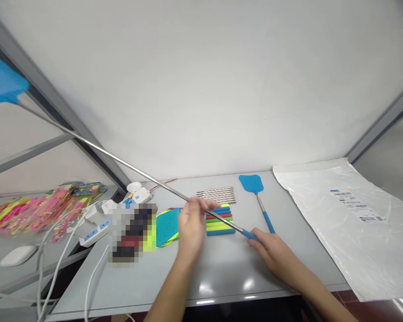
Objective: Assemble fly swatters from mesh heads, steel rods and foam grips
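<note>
A long fly swatter [130,167] with a thin metal shaft slants across the view, its blue head [3,82] at the upper left. My right hand [272,252] is closed around its blue handle. Partway up the shaft, my left hand [193,223] has its thumb and fingers around the metal. Below my left hand lie several coloured handles [221,226] in a row and a stack of mesh swatter heads [167,227]. Several metal rods [218,194] lie side by side behind them. A short blue fly swatter [251,182] lies on the table to the right.
A white plastic mailing bag [325,197] with labels covers the table's right side. At the left are power strips [94,232] with white cables, a white computer mouse [18,256] and bagged colourful goods [50,208]. A blurred-out patch [130,237] hides something beside the mesh heads.
</note>
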### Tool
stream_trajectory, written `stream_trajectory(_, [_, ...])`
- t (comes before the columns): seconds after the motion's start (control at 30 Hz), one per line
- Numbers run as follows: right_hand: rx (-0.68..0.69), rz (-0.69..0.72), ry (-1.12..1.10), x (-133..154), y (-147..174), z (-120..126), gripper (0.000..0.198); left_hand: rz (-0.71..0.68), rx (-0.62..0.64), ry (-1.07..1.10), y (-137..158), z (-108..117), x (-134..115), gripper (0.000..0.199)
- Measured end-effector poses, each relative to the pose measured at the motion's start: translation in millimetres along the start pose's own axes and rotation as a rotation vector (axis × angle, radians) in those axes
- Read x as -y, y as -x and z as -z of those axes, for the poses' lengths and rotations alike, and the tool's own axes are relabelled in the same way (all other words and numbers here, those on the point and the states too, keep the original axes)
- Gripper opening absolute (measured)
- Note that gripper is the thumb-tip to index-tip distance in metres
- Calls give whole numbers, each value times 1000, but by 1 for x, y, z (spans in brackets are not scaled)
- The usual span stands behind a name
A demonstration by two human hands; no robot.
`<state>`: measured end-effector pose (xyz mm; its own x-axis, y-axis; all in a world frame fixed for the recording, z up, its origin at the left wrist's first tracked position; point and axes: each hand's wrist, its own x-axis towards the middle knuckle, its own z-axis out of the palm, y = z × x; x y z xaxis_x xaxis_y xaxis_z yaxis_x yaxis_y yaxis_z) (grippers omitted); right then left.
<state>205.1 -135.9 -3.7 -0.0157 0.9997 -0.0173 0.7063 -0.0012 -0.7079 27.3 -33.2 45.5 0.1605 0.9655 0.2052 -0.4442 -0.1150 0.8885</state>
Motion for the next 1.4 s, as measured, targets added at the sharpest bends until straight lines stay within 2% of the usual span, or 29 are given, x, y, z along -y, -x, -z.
stream_trajectory(0.07, [14,20,-44,5,-2,-7,28,107,109,-53,14,-11,13,37])
stream_trajectory(0.17, [39,34,-89,11,-2,-11,27,186,136,-92,25,-15,19,34])
stream_trajectory(0.23, [42,32,-91,10,-1,-10,28,182,130,-112,22,-8,13,30])
stream_trajectory(0.37, [49,41,-68,6,1,-8,30,109,87,-79,3,14,-5,39])
stream_trajectory(0.43, [58,45,-67,5,2,-9,31,79,65,-75,-2,19,-7,41])
stream_trajectory(0.57, [59,32,-45,2,2,-14,32,103,41,-53,4,16,7,40])
stream_trajectory(0.73, [65,17,-36,-3,3,-15,32,164,77,-46,16,11,21,38])
stream_trajectory(0.83, [67,21,-56,-2,4,-16,33,187,82,-57,21,8,23,38])
stream_trajectory(0.97, [72,30,-80,0,5,-20,32,222,159,-125,29,2,24,40])
stream_trajectory(1.1, [41,20,-48,-3,7,-20,32,219,246,-198,25,13,13,38])
stream_trajectory(1.17, [37,18,-37,-5,9,-19,33,160,203,-148,15,25,4,40])
stream_trajectory(1.27, [67,10,-42,-7,12,-19,34,54,70,-128,1,41,-4,41])
stream_trajectory(1.4, [80,-10,-46,-10,12,-21,34,80,60,-127,2,42,8,40])
